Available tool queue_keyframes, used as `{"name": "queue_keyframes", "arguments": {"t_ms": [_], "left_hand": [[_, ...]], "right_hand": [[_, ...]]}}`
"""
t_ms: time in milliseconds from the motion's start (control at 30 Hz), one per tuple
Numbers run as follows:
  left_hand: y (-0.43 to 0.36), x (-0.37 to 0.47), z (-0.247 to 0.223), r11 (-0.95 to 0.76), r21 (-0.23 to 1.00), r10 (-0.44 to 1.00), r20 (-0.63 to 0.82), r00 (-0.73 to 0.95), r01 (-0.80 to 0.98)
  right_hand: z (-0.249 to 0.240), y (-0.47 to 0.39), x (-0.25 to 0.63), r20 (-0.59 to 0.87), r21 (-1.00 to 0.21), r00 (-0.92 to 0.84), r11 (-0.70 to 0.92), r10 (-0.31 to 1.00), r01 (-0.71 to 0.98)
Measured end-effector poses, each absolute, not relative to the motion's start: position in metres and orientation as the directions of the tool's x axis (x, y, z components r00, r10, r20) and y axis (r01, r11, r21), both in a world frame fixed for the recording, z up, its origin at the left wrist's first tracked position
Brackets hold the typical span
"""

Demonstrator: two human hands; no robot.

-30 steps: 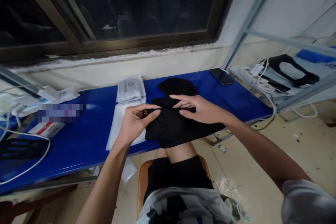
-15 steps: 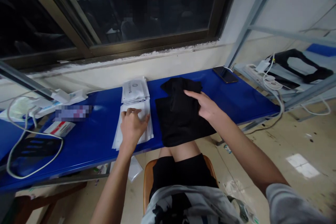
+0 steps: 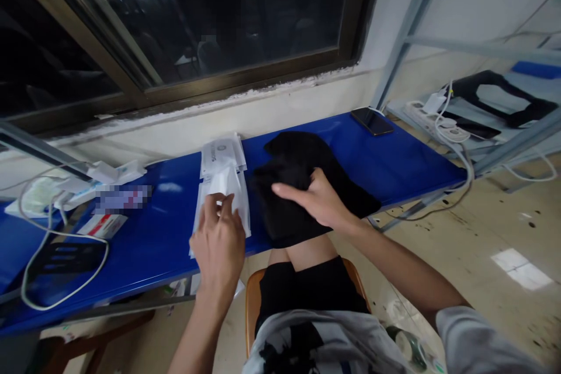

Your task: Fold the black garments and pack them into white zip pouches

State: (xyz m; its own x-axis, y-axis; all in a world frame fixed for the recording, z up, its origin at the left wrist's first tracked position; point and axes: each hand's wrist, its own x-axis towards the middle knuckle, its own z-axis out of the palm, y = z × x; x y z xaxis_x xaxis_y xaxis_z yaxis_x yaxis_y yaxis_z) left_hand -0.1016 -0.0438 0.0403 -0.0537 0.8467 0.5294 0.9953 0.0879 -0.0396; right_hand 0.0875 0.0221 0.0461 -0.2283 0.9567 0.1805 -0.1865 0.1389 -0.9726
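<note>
My left hand (image 3: 219, 239) is over a stack of white, frosted plastic bags (image 3: 222, 155) with grey printing. Its thumb and fingers pinch the top bag, whose film rises in a peak at the fingertips. To the right, a folded black cloth garment (image 3: 302, 187) lies on the blue table and hangs slightly past its front edge. My right hand (image 3: 322, 201) grips the fabric, thumb on top and the other fingers partly hidden in the fold. What kind of garment it is, I cannot tell.
A phone (image 3: 371, 121) rests at the table's (image 3: 421, 172) back right. On the left are a power strip (image 3: 120, 170), a small red-and-white box (image 3: 103, 225), a black slotted piece (image 3: 65, 258) and a looped white cable (image 3: 108, 251). A metal post (image 3: 405, 29) rises at right.
My right hand has moved left, folding the black garment over toward the bags; its right part now spreads further right. My left hand has drawn nearer to me, lifting the top bag's film.
</note>
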Motion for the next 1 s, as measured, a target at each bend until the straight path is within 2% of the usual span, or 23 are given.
{"name": "queue_keyframes", "arguments": {"t_ms": [67, 133, 233, 300, 400, 500, 667, 767, 900, 933, 1000], "left_hand": [[-0.047, -0.094, 0.039, 0.022, -0.034, 0.836, 0.549, 0.0, 0.999], [-0.049, -0.088, 0.038, -0.058, -0.036, 0.829, 0.555, 0.068, 0.998], [-0.05, -0.082, 0.039, -0.139, -0.079, 0.836, 0.525, 0.159, 0.987], [-0.052, -0.079, 0.041, -0.155, -0.12, 0.863, 0.466, 0.194, 0.98], [-0.053, -0.077, 0.041, -0.174, -0.156, 0.899, 0.377, 0.221, 0.972], [-0.054, -0.074, 0.039, -0.196, -0.137, 0.913, 0.334, 0.232, 0.971], [-0.062, -0.057, 0.036, -0.161, -0.071, 0.918, 0.357, 0.175, 0.984], [-0.069, -0.046, 0.03, -0.13, -0.05, 0.912, 0.386, 0.14, 0.99], [-0.081, -0.032, 0.016, -0.168, 0.012, 0.881, 0.449, 0.145, 0.986], [-0.084, -0.029, 0.013, -0.197, 0.058, 0.87, 0.47, 0.147, 0.979], [-0.089, -0.026, 0.011, -0.295, 0.159, 0.836, 0.519, 0.175, 0.942]], "right_hand": [[0.053, 0.02, 0.083, 0.331, -0.923, -0.368, 0.38, 0.869, 0.067], [0.058, 0.023, 0.08, 0.346, -0.816, -0.484, 0.513, 0.804, 0.268], [0.061, 0.033, 0.084, 0.236, -0.7, -0.542, 0.528, 0.807, 0.481], [0.06, 0.04, 0.09, 0.146, -0.694, -0.572, 0.495, 0.807, 0.522], [0.058, 0.044, 0.1, 0.056, -0.838, -0.631, 0.38, 0.774, 0.392], [0.055, 0.043, 0.102, 0.063, -0.933, -0.609, 0.264, 0.79, 0.245], [0.042, 0.048, 0.093, 0.095, -0.865, -0.541, 0.339, 0.835, 0.371], [0.032, 0.046, 0.081, 0.159, -0.871, -0.464, 0.344, 0.872, 0.349], [0.02, 0.028, 0.059, 0.283, -0.955, -0.107, 0.29, 0.953, 0.063], [0.017, 0.023, 0.054, 0.247, -0.969, -0.071, 0.247, 0.966, -0.014], [0.012, 0.016, 0.049, 0.116, -0.991, -0.121, 0.106, 0.986, -0.082]]}}
